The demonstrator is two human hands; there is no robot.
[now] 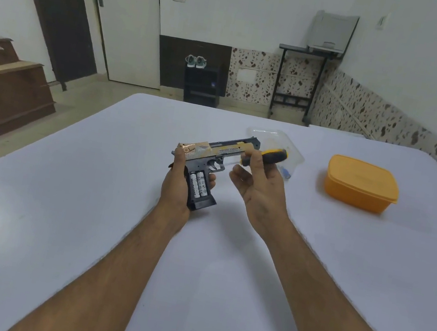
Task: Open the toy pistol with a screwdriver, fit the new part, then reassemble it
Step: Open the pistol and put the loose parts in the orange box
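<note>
Toy pistol (212, 161) is up off the table, in my hands, centre of view. Long axis runs left-near to right-far: barrel points away and to the right, muzzle slightly raised, grip hangs down toward me. Grip side is open, two white batteries (198, 185) showing in the bay, lying along the grip.

Left hand (179, 184) is wrapped round the grip, thumb up along the back by the gold slide, fingertips curling round the front edge.

Right hand (260, 186) sits just right of the trigger guard, palm facing left. Thumb and forefinger pinch the screwdriver (267, 156) by its black-and-yellow handle; other fingers loosely curled under. Handle lies across the barrel's far end, butt pointing right and away. Can't see the shaft or tip.

Table (88, 200) is covered in a plain pale cloth. Just behind the screwdriver lies a clear plastic tray (277, 138) with something small and blue in it. Further right, well apart, an orange lidded box (361, 184).

Beyond: white door (126, 18), dark shoe rack (202, 83) with a pair of shoes, black stand (300, 77) against the speckled wall tiles.
</note>
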